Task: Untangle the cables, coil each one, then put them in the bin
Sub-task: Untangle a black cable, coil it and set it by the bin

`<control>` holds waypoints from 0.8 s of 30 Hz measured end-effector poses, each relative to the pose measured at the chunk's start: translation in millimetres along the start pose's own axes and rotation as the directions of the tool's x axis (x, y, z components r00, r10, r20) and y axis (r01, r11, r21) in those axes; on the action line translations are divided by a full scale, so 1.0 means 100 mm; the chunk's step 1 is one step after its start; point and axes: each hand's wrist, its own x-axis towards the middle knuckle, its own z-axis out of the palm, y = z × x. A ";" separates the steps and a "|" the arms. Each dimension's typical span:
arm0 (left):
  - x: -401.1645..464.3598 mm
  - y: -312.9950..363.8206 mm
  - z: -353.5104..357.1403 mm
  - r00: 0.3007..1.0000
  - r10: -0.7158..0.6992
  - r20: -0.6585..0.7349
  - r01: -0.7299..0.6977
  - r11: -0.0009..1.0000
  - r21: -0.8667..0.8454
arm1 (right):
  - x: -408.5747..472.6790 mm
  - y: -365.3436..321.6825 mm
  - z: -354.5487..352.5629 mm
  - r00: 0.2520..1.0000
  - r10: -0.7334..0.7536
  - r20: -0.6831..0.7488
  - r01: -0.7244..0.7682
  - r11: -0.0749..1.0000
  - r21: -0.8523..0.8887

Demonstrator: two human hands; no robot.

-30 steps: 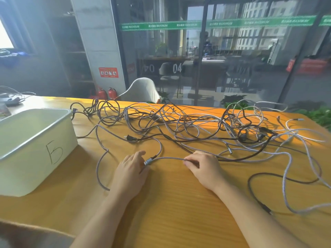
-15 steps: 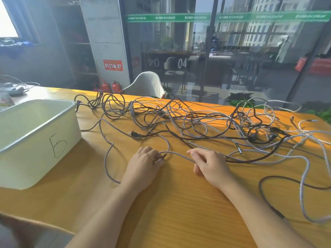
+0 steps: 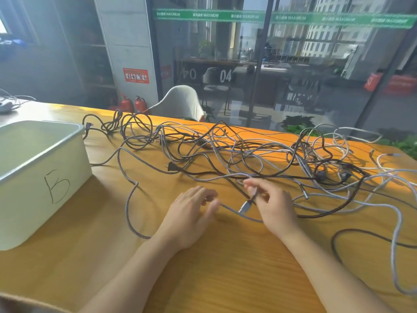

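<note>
A tangle of grey and black cables (image 3: 259, 159) spreads across the orange wooden table (image 3: 214, 267). My right hand (image 3: 274, 208) pinches a grey braided cable just behind its metal plug (image 3: 244, 206), lifted slightly off the table. My left hand (image 3: 191, 215) lies beside it with fingers relaxed, its fingertips touching the same grey cable (image 3: 228, 207). The white bin (image 3: 40, 177), marked with a handwritten "B", stands at the left with nothing visible inside.
A loose grey cable (image 3: 129, 199) loops between the bin and my left hand. More cable loops (image 3: 394, 233) trail off the right side. A white chair (image 3: 180, 102) and a glass wall stand behind the table's far edge.
My right hand has taken the grey cable's plug end from my left hand and lifted it. My left hand let go and opened. The camera has tilted down slightly.
</note>
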 end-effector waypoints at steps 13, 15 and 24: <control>0.52 -0.27 0.18 0.966 -0.236 -0.110 0.245 0.967 0.076 | 0.05 0.20 -0.40 0.934 0.293 -0.204 -0.181 0.880 0.439; 0.54 -0.26 0.19 0.973 -0.211 -0.088 0.223 0.963 0.153 | 0.05 0.18 -0.41 0.930 0.305 -0.205 -0.179 0.864 0.471; 0.39 -0.26 -0.03 0.922 -0.114 -0.371 0.207 0.953 0.223 | 0.04 0.12 -0.37 0.937 0.344 -0.062 -0.280 0.845 0.455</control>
